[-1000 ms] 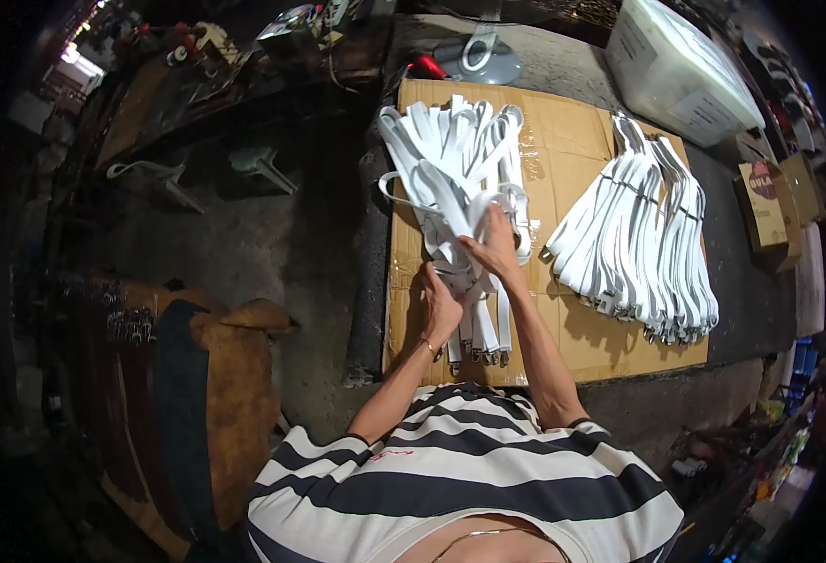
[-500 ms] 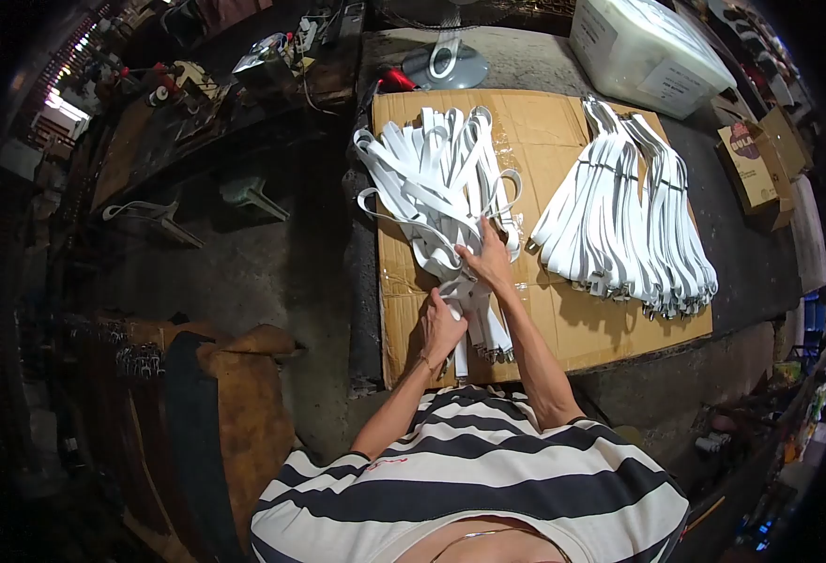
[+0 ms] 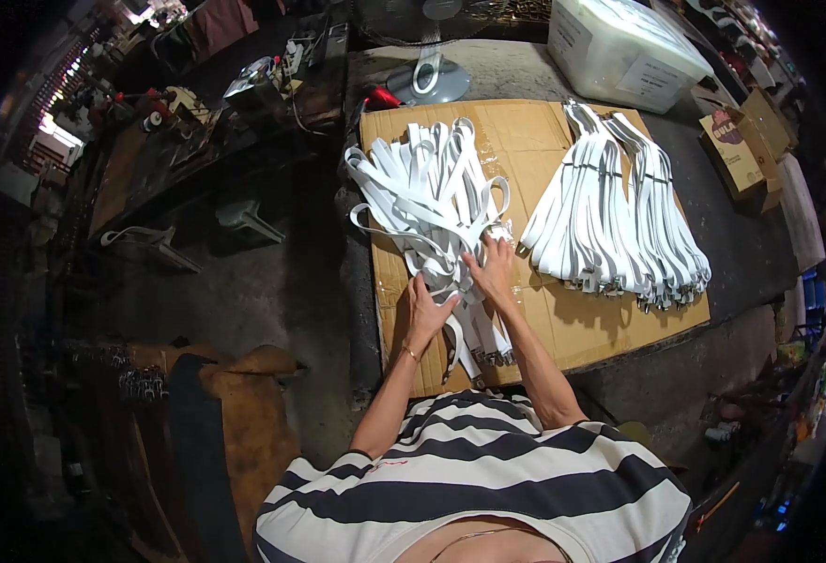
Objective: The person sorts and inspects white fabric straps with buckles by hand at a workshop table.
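Note:
A loose pile of white straps [image 3: 422, 188], looped and tangled at its far end, lies on the left half of a cardboard sheet [image 3: 544, 324]. My left hand [image 3: 425, 311] is at the pile's near left side, its thumb spread away from the fingers and touching the straps. Against the right side rests my right hand [image 3: 494, 274], with fingers apart over the straps. Between my wrists, the strap ends run toward me, and small metal pieces show at their tips. Two tied bundles of white straps [image 3: 610, 216] lie on the right half of the cardboard, metal ends toward me.
Behind the cardboard are a fan base [image 3: 441, 83] and a white plastic tub [image 3: 624, 56] with paper labels. A small open carton [image 3: 737, 155] stands at the right. Brown leather pieces [image 3: 249, 441] hang at lower left, below a plastic stool [image 3: 249, 220].
My left hand has moved up and left, and its thumb has spread from the fingers. The right hand has shifted slightly. A strap now curves loose near my body. The view has shifted a little.

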Available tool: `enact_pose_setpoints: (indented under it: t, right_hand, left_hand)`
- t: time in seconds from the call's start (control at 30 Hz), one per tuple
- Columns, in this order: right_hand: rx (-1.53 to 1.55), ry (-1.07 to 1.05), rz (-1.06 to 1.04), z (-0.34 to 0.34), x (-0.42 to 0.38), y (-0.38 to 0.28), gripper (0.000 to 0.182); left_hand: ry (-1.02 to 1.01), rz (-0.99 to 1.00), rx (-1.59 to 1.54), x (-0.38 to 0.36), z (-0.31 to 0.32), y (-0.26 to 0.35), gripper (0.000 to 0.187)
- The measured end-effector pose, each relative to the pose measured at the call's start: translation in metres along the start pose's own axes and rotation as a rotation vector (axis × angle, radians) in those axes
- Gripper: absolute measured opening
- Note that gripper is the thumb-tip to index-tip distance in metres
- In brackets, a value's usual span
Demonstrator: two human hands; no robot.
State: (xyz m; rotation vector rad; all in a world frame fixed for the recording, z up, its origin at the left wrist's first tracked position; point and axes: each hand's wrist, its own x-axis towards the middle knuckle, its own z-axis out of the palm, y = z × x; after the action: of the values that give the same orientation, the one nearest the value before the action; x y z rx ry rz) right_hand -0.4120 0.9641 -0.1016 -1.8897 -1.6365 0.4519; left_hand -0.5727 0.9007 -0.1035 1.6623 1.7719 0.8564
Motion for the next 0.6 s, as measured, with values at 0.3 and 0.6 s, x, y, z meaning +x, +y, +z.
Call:
enact_pose_setpoints:
  t: [0.3,0.6]
  right_hand:
    - [0.402,-0.116,0.081,-0.006,0.003,0.024,0.064]
    - [0.363,-0.028,0.08,0.001,-0.01,0.024,0.078]
  left_hand:
    - [0.105,-0.359,-0.405,0.038,0.039,-0.018,0.098]
    - [0.145,-0.337,-0.406,0.046,0.035,-0.018,0.092]
